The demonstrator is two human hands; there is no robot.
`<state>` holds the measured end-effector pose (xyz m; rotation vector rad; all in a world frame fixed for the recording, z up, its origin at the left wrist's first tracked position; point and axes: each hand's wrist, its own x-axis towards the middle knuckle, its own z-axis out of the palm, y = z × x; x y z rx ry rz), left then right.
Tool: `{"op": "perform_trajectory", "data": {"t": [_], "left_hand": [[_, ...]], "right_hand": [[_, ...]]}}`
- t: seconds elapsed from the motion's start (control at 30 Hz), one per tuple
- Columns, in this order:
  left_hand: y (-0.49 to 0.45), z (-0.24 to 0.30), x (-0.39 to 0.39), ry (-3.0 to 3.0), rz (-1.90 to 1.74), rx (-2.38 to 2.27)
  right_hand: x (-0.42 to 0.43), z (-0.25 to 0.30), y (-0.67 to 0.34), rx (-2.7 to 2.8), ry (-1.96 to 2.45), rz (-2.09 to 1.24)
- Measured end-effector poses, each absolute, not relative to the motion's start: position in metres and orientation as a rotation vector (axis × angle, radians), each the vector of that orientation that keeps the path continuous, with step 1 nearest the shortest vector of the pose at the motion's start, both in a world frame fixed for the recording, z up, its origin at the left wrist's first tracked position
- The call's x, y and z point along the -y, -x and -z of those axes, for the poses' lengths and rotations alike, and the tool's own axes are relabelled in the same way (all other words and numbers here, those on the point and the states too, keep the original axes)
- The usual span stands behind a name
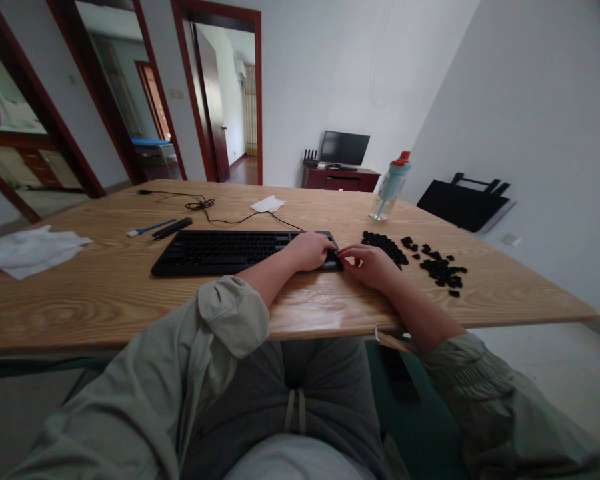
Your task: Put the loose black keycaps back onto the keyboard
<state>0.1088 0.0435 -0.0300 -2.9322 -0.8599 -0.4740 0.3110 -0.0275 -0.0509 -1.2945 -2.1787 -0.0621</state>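
A black keyboard (220,252) lies on the wooden table (105,293) in front of me. My left hand (310,251) rests curled on its right end, fingers bent down onto the keys. My right hand (367,263) sits just beside the keyboard's right edge, fingertips pinched together at that corner; what they hold is too small to make out. A pile of loose black keycaps (385,245) lies right of my right hand, with more scattered keycaps (443,270) further right.
A teal water bottle (391,187) with a red cap stands behind the keycaps. The keyboard's cable (205,207) loops toward the back. A pen and a black tool (173,228) lie left of the keyboard. White cloth (27,250) at far left, a white tissue (267,204) at the back.
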Motion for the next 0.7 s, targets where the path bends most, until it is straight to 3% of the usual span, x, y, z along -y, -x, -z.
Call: {"op": "perform_trajectory", "data": {"t": [0.7], "left_hand": [[-0.122, 0.027, -0.037, 2.979, 0.568, 1.163]], "right_hand": [[0.036, 0.044, -0.313, 2.063, 1.391, -0.181]]}}
